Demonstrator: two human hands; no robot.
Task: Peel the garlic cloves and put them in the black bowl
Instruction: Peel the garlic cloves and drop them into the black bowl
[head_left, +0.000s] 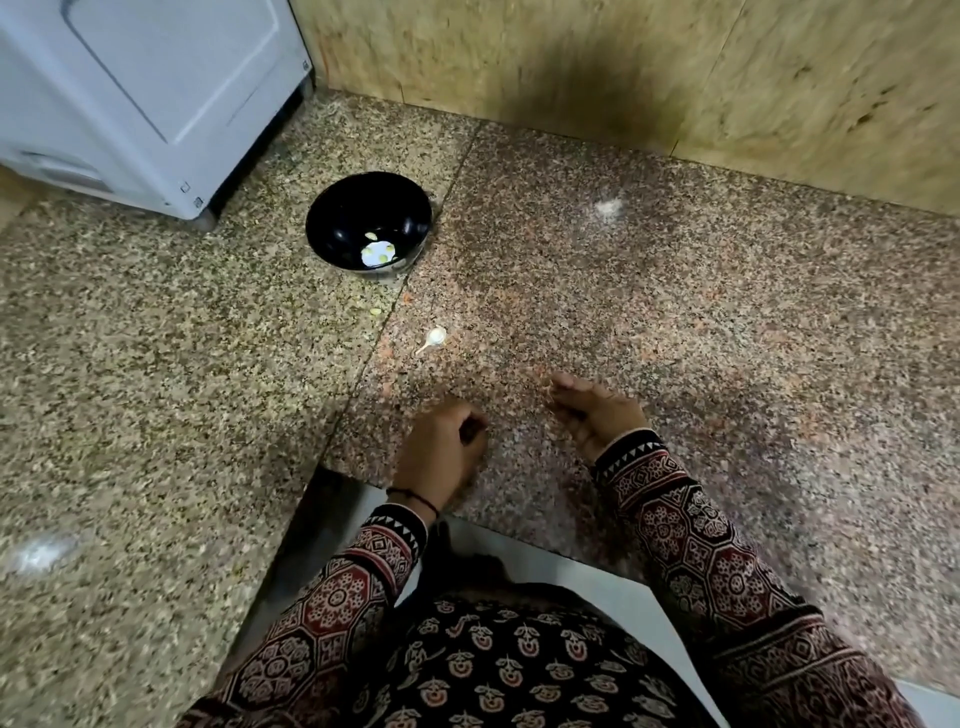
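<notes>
The round glossy black bowl (332, 218) stands on the far left part of the speckled brown granite bench (649, 270), near the corner of a white appliance (145, 83). A few pale yellow peeled garlic cloves (383, 255) lie at its bottom, on and beside a bright white patch. Just near of the bowl, a small yellowish bit (375, 311) lies on the bench. Nearer and slightly to the right lies a white, papery garlic piece with a thin stalk (435, 338), apart from both hands and far of them. The left hand (441, 449) rests at the near edge with its fingers (470, 428) clenched inward; whether they grasp anything cannot be told. The right hand (597, 413) rests on its edge to the right, fingers (566, 383) released and stretched towards the white garlic piece, not touching it.
</notes>
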